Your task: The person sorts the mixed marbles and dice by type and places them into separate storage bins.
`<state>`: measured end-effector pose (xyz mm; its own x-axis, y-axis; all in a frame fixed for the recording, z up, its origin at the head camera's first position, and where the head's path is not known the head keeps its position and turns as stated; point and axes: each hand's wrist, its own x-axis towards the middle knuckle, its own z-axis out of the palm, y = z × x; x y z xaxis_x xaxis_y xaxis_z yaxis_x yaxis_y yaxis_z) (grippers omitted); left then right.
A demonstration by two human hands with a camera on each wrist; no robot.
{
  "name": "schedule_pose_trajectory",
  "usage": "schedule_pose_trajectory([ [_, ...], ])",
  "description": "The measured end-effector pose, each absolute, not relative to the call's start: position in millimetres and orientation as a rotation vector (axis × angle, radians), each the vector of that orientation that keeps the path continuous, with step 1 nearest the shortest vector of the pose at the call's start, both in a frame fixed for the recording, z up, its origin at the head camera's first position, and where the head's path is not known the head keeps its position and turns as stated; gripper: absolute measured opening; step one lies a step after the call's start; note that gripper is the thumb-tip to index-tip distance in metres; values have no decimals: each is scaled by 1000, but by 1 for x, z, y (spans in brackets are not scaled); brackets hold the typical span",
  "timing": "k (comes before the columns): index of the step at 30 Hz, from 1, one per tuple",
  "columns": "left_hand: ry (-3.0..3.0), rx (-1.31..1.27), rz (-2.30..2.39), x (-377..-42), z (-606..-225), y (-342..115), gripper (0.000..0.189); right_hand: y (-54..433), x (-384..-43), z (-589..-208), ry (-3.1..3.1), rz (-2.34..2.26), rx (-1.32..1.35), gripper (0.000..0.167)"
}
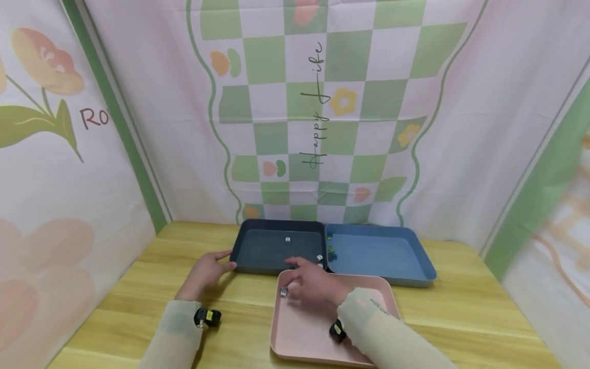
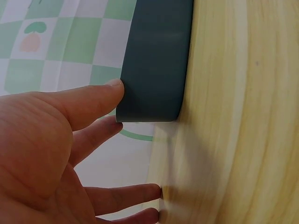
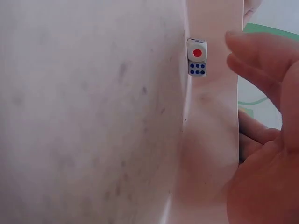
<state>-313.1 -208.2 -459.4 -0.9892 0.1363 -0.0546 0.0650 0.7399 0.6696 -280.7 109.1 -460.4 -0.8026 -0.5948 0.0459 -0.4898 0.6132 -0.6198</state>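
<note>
My left hand point(image 1: 208, 272) is at the left end of the dark blue-grey tray point(image 1: 265, 270). Its thumb and index fingertip touch the tray's front corner in the left wrist view, while the other fingers spread straight toward the tabletop. Over the far left part of the pink tray point(image 1: 301, 353) hovers my right hand point(image 1: 315, 284), with nothing between its loosely bent fingers. Two white dice point(image 3: 197, 57) lie against the pink tray's wall, close to those fingertips; one shows a red dot, the other six blue dots. In the dark tray, a white die point(image 1: 288, 240) lies toward the back and two dice point(image 1: 319, 258) near the right wall.
A blue tray point(image 1: 382, 256) stands against the dark tray's right side, with several small green and blue pieces point(image 1: 332, 253) by its left wall. All three trays rest on a wooden table point(image 1: 461, 318). A checked curtain point(image 1: 341, 133) hangs behind it.
</note>
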Motion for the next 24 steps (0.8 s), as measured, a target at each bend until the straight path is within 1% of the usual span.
schedule_pose_trajectory([
  [8, 2835, 152, 1072, -316, -462, -209, 52, 109, -279, -461, 2710, -789, -1015, 25],
  [14, 2829, 163, 1077, -315, -460, -210, 52, 107, -279, -463, 2763, -717, -1041, 17],
  [20, 2827, 169, 1081, -313, -459, -209, 52, 108, -279, -465, 2769, -695, -1068, 23],
  [24, 2819, 159, 1088, -314, -460, -209, 53, 108, -279, -466, 2776, -660, -1080, 18],
])
